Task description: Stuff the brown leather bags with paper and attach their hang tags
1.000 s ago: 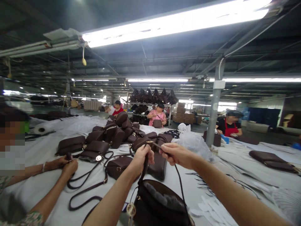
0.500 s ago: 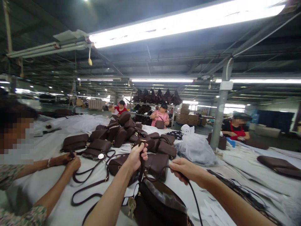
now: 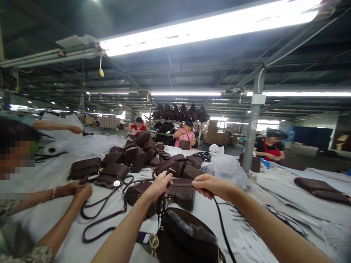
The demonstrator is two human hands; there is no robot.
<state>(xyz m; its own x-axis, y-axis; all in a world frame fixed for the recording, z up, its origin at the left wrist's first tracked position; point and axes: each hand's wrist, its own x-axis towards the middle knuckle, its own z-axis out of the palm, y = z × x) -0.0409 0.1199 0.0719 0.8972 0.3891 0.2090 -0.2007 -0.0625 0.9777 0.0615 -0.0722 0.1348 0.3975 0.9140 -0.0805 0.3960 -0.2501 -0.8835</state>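
My left hand (image 3: 161,184) grips the dark brown strap (image 3: 181,185) near a small metal buckle (image 3: 171,170). My right hand (image 3: 206,183) pinches the same strap a little to the right, so a short length is stretched between both hands. From the right hand the strap's loose part hangs down toward the table. Below them a dark brown handbag (image 3: 186,233) stands open at the top, with clear plastic showing inside. A round gold charm (image 3: 154,241) and a tag (image 3: 143,237) hang at its left side.
Brown bags (image 3: 137,153) lie heaped ahead on the white-covered table (image 3: 68,204). A co-worker's hands (image 3: 83,191) handle a strap at left. Clear plastic bags (image 3: 223,166) sit beside a grey post (image 3: 252,131). Dark straps (image 3: 287,219) lie at right; other people work farther off.
My right hand has risen and drawn closer to level with my left, pulling the strap straight between them. At far left, another person's arm has come into view.
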